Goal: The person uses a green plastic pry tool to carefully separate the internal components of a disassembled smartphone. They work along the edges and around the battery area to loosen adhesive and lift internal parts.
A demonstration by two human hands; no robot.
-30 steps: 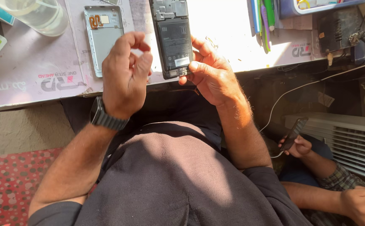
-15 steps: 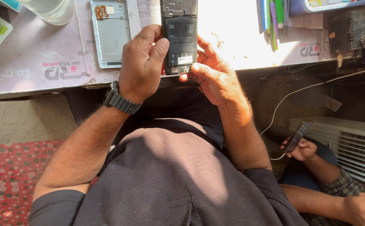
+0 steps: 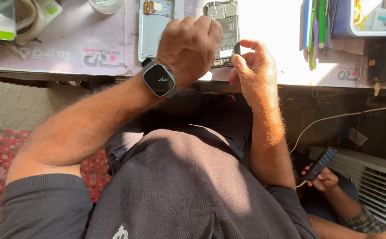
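Head view: both hands on opened phone

My left hand (image 3: 188,46) covers the opened phone (image 3: 223,26) at the counter (image 3: 69,48) edge; right hand (image 3: 252,66) pinches its side. Back cover (image 3: 155,28) lies just beside; pens (image 3: 314,31) farther right.

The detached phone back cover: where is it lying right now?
In the head view the back cover lies flat on the table, upper centre, just left of the opened phone and partly behind the left hand.
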